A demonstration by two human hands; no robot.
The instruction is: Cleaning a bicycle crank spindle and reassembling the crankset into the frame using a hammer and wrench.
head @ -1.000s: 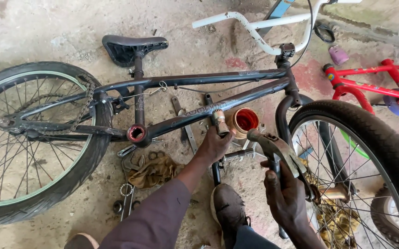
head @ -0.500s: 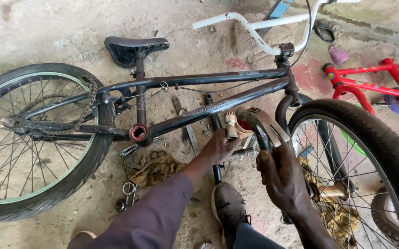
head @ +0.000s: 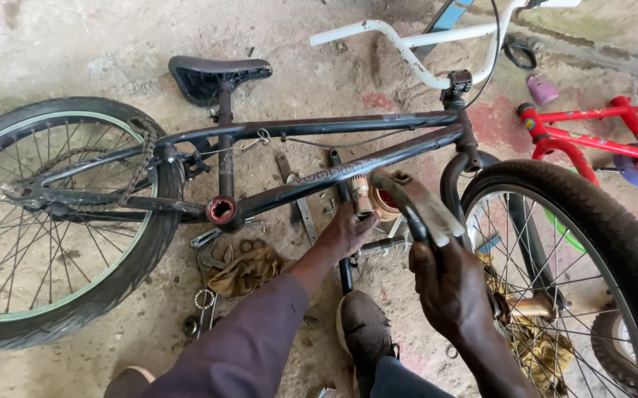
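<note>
- Left hand point(head: 344, 232) is gripping a short metal cup point(head: 363, 195) on the floor point(head: 75, 44); right hand point(head: 448, 284) is clenching a hammer point(head: 415, 203).
- Step seems striking; next likely needs a square blow, fingers clear.

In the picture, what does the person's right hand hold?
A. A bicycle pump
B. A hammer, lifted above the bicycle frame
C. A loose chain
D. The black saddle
B. The right hand grips the handle of a hammer raised over the black bicycle frame, while the left hand holds a small metal cylinder upright beside that frame.
</note>
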